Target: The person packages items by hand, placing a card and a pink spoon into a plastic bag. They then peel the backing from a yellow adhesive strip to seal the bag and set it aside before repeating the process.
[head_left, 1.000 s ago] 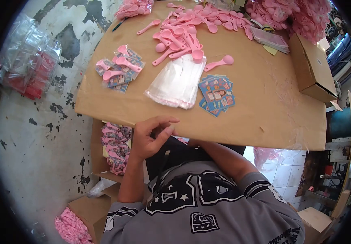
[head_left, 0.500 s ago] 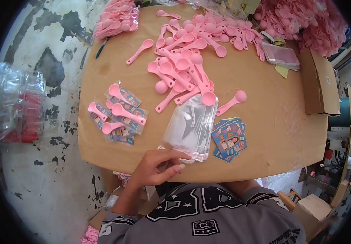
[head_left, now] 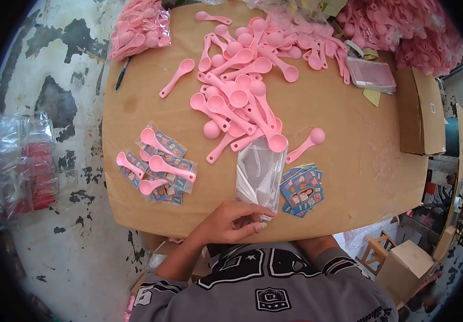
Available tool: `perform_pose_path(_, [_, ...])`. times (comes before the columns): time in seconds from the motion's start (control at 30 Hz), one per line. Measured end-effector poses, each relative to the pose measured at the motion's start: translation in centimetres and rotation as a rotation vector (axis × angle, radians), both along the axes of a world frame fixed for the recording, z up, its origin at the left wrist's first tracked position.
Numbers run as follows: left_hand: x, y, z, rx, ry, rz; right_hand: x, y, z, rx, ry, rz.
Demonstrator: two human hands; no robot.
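My left hand (head_left: 231, 221) rests at the near edge of the brown cardboard tabletop (head_left: 349, 155), its fingertips pinched on the near end of a stack of clear plastic bags (head_left: 259, 174). Just right of the bags lies a small stack of printed cards (head_left: 301, 190). Beyond the bags spreads a heap of loose pink spoons (head_left: 242, 91). To the left lie several packed bags, each with a spoon and card (head_left: 159, 167). My right hand is hidden; only its forearm (head_left: 312, 246) shows below the table edge.
A full bag of pink spoons (head_left: 137, 27) and a pen (head_left: 121, 72) lie at the far left. More pink spoons (head_left: 398, 27) are heaped far right, beside clear packets (head_left: 371, 72) and a cardboard box (head_left: 422, 107). Plastic-wrapped red packs (head_left: 22, 161) sit on the floor at left.
My view has tilted forward over the table. My left hand has come up from below the edge onto the bag stack, and the stack now looks narrower and gathered.
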State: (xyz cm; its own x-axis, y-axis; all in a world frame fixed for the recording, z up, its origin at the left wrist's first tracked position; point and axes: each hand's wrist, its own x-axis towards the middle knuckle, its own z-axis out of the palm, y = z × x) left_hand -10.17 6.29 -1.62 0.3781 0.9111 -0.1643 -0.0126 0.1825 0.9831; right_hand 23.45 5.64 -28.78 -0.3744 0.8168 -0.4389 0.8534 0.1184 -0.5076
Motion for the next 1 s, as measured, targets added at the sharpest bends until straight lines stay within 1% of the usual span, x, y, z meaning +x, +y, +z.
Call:
perform_pose_path(0.17, [-0.2, 0.3, -0.2, -0.001, 0.021, -0.034, -2.1, -0.7, 0.8, -0.001, 0.015, 0.02])
perform_pose_path(0.4, [-0.3, 1.1, 1.2, -0.051, 0.118, -0.103, -6.5, -1.9, 2.4, -0.011, 0.041, 0.109])
perform_pose_path(0.5, [-0.4, 1.0, 0.6, -0.001, 0.106, -0.104, -8.2, -2.6, 2.9, -0.016, 0.044, 0.139])
perform_pose_path(1.0, [-0.9, 1.1, 0.2, 0.047, 0.116, -0.157, -14.3, -4.0, 4.0, 0.029, 0.063, 0.283])
